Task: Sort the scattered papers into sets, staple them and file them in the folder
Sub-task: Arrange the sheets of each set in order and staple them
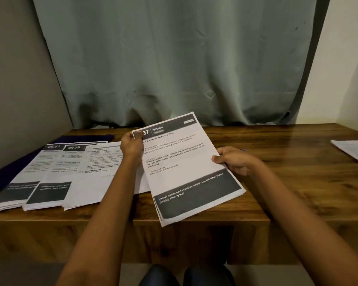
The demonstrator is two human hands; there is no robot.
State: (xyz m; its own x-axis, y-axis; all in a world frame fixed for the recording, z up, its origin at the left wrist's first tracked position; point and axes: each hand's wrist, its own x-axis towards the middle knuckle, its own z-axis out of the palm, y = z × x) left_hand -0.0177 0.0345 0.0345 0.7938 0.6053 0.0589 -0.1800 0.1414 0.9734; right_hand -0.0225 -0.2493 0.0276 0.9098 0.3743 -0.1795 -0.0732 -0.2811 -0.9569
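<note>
Knees (186,274): 2 dark-clad knees at the bottom of view, below both hands, under the table's front edge.
Table (298,182): brown wood, runs under both forearms.
Held set (191,166): several white sheets w/ dark header and footer bands, caught between the 2 hands. Top page reads "KITCHEN" and "cup of instant coffee". It sits tilted, and its near end juts past the table's front edge. Cannot tell if it touches the wood.
Right hand (235,159): grips the set's right edge, thumb on top of the page, fingers curled beneath.
Left hand (132,144): pinches the set's far left corner. The thumb covers part of the header no., so only "37" shows.
Pile 2641 (27,174), pile 3638 (56,176), 3rd pile (95,174): lie flat in an overlapping row, the 3rd just left of the left forearm, 2641 farthest from it.
Purple folder (87,138): dark, flat, under the piles, its far edge showing left of the left hand.
Loose papers (353,151): white sheets, well right of the right hand.
Curtain (174,58): grey-green, hangs beyond both hands, behind the table.
</note>
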